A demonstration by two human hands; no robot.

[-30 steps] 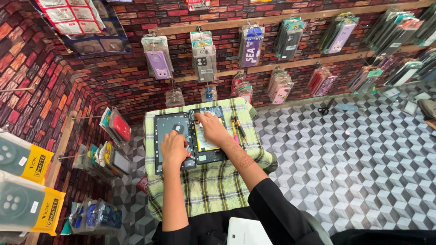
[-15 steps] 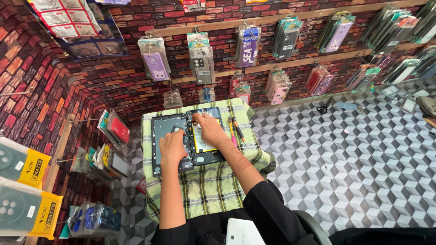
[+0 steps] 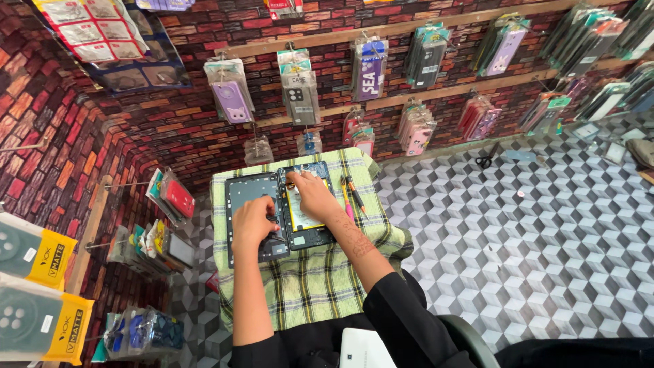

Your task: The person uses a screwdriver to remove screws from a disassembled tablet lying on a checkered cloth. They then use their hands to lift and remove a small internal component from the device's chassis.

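Note:
An opened tablet lies on a table covered by a green plaid cloth [image 3: 306, 286]. Its dark cover panel [image 3: 244, 194] is on the left. The body with the pale battery [image 3: 303, 221] is on the right. My left hand [image 3: 253, 221] rests on the cover panel, fingers curled around what looks like a thin metal tool pointing at the seam between the halves. My right hand [image 3: 315, 196] lies flat over the tablet body, fingertips at its far left corner.
Two orange-handled tools [image 3: 351, 194] lie on the cloth right of the tablet. Packaged phone cases [image 3: 300, 85] hang on the brick-pattern wall behind and to the left. Scissors [image 3: 485, 161] lie on the patterned floor at the right. A white device [image 3: 361, 347] sits on my lap.
Both hands stay on the tablet halves almost unmoved. The view has shifted slightly.

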